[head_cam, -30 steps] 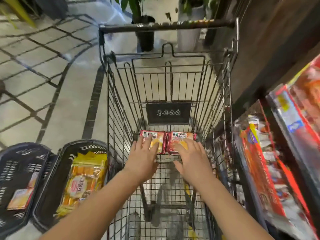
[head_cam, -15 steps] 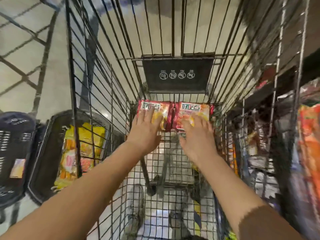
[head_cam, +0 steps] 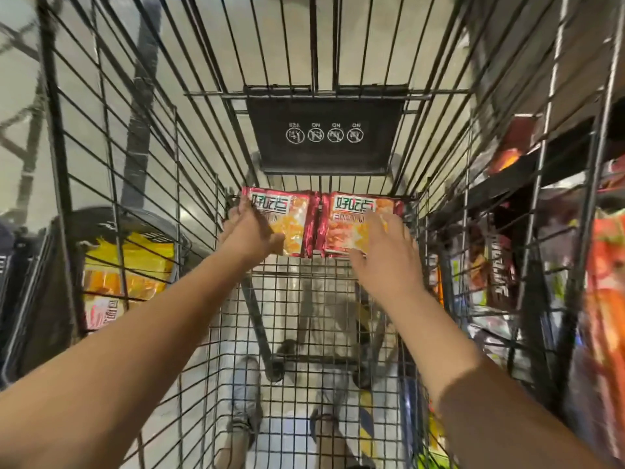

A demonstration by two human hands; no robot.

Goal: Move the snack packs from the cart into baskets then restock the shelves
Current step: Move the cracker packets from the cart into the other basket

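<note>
Two flat red foil snack packs with orange pictures and white labels are seen side by side at the far end of the wire floor of the cart, touching each other along one edge. The left red snack pack is grasped at its left edge by the left hand, with the fingers curled around the edge and the thumb on top. The right red snack pack is covered on its near right part by the right hand, which is laid flat with spread fingers; no closed grip is shown there.

Both packs are enclosed by the black metal wire shopping cart, whose side walls rise high on both sides of the forearms. Just behind the packs, a black plastic plate with four small white round signs is fixed to the far wall of the cart.

Outside the left wall, a dark plastic basket is placed on the pale tiled floor, seen through the wires. Inside it, yellow and orange snack bags are lying. Outside the right wall, store shelves with red and dark packaged goods are seen, blurred. Under the wire floor of the cart, grey shoes can be made out.
</note>
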